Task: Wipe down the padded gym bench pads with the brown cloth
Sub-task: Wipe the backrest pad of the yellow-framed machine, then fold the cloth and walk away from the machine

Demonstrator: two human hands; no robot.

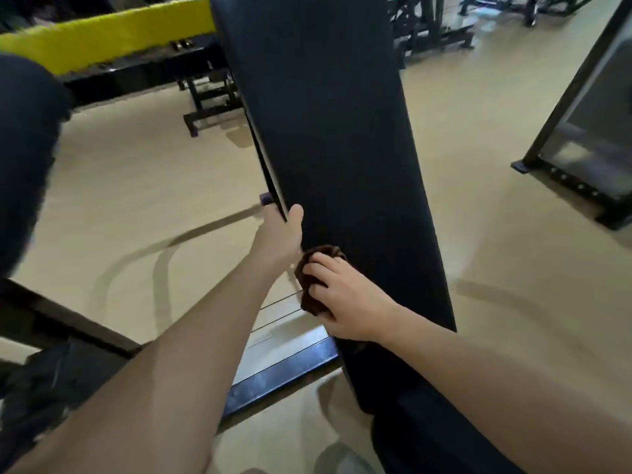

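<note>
A long black padded bench back pad [328, 131] runs from the top of the view down to the lower middle, tilted. My left hand [282, 236] grips its left edge, thumb on the front face and fingers behind. My right hand [345, 295] holds the bunched brown cloth [313, 285] and presses it against the pad's lower left part, just below the left hand. Another black pad [427, 436] lies below, near the bottom.
A round black pad [24, 159] bulges in at the left. A yellow padded bar [109, 32] and black frames stand behind. A black rack frame [574, 131] stands at the right. Steel frame rails [284, 367] cross under the bench. The floor is beige.
</note>
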